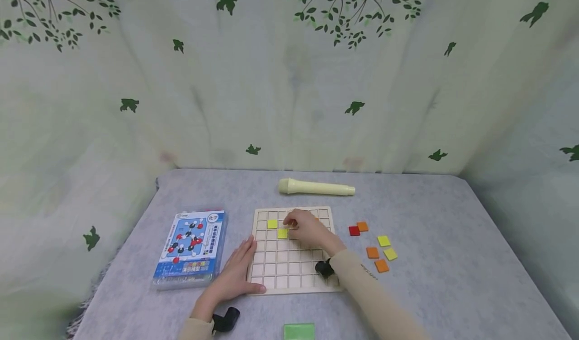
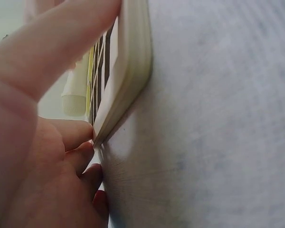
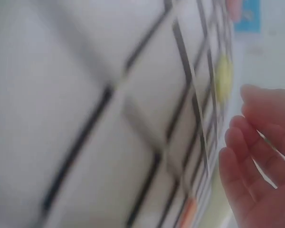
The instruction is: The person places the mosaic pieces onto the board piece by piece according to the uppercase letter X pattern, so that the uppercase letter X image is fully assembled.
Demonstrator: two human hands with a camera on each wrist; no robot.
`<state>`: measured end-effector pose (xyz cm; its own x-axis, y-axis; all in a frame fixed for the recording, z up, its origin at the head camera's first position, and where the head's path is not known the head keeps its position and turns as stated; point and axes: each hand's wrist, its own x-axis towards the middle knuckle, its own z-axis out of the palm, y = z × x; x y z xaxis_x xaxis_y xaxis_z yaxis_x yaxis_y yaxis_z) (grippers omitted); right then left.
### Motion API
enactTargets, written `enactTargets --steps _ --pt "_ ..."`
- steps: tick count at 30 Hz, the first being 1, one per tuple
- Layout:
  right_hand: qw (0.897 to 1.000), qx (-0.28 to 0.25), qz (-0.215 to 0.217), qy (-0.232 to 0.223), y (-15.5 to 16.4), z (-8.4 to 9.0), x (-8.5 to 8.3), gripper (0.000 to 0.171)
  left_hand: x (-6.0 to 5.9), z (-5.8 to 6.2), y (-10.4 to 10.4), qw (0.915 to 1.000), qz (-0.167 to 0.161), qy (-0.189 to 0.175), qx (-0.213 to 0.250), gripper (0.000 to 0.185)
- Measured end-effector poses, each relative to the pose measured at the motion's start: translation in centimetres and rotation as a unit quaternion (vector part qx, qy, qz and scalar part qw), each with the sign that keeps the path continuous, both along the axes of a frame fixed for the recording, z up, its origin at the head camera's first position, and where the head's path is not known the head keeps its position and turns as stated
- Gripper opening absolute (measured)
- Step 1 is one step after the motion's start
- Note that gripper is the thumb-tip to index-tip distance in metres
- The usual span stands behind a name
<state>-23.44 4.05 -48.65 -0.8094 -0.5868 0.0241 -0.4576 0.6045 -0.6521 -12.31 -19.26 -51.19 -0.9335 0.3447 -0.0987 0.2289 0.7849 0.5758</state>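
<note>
A wooden grid board (image 1: 270, 269) lies on the table with two yellow tiles, one farther left (image 1: 272, 224) and one nearer me (image 1: 282, 234). My left hand (image 1: 236, 272) rests against the board's left side, its fingers along that edge and its thumb on the near edge. Over the upper middle of the grid is my right hand (image 1: 309, 232), fingers loosely bent beside the nearer yellow tile. In the right wrist view no tile shows between the fingers (image 3: 237, 175). An orange tile (image 3: 188, 213) also sits on the grid, mostly hidden by the hand in the head view.
Right of the board lie a red tile (image 1: 354, 231), several orange tiles (image 1: 373, 252) and yellow tiles (image 1: 384, 241). A blue boxed molecule-model set (image 1: 190, 249) stands at left. Behind is a cream microphone-shaped object (image 1: 316, 187); a green block (image 1: 299, 331) lies in front.
</note>
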Motion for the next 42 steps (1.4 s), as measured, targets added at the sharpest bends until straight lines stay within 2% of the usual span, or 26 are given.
enactTargets --steps 4,7,13,18,23,28,33,38,42 --pt "0.998 -0.044 -0.039 0.002 4.0 0.0 -0.2 0.021 0.1 0.0 0.1 1.0000 -0.001 -0.002 0.002 0.116" --pt "0.995 -0.054 -0.082 0.013 7.6 -0.3 -0.2 0.020 0.3 0.0 0.1 0.9999 0.004 -0.009 -0.002 0.116" --pt "0.984 -0.028 -0.176 -0.016 13.6 -0.9 0.2 0.022 0.5 -0.2 -0.1 0.9998 0.008 -0.019 -0.003 0.116" --pt "0.981 0.015 -0.190 -0.034 16.2 -1.7 0.3 0.025 0.6 -0.2 0.0 0.9997 0.008 -0.019 0.010 0.116" --pt "0.982 0.044 -0.184 -0.028 16.7 -2.1 0.3 0.023 0.6 -0.2 0.0 0.9996 0.011 -0.024 0.012 0.116" --pt "0.980 0.060 -0.189 -0.028 16.9 -1.7 0.3 0.020 0.6 -0.4 0.1 0.9996 0.013 -0.024 0.001 0.117" --pt "0.981 0.043 -0.186 -0.026 16.4 -1.1 0.2 0.021 0.4 -0.4 0.1 0.9998 0.009 -0.019 0.001 0.117" --pt "0.990 0.001 -0.141 0.004 14.3 -0.3 0.1 0.021 0.2 -0.4 0.0 0.9999 0.006 -0.010 0.001 0.117" --pt "0.994 -0.010 -0.106 0.007 11.5 -0.1 0.1 0.021 -0.1 -0.3 0.0 1.0000 0.005 -0.005 0.000 0.116"
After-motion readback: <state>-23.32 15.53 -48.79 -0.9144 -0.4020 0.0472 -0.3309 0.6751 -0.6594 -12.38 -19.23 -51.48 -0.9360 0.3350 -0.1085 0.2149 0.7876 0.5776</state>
